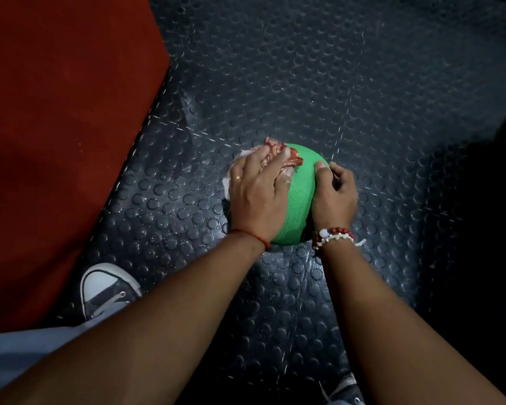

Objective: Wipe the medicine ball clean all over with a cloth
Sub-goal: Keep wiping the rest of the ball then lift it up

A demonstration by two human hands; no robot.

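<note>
Fingers of the left hand [257, 197] pressed a red-and-white cloth [278, 154] flat against the ten o'clock side of the green medicine ball [300, 194] on studded floor [304, 83], while the right hand [333, 197] clasped its three o'clock side.

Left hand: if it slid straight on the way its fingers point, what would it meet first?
The left hand lies on the cloth over the green medicine ball, fingers pointing up and right. It would likely run off the cloth's red edge onto bare ball, then studded floor.
</note>
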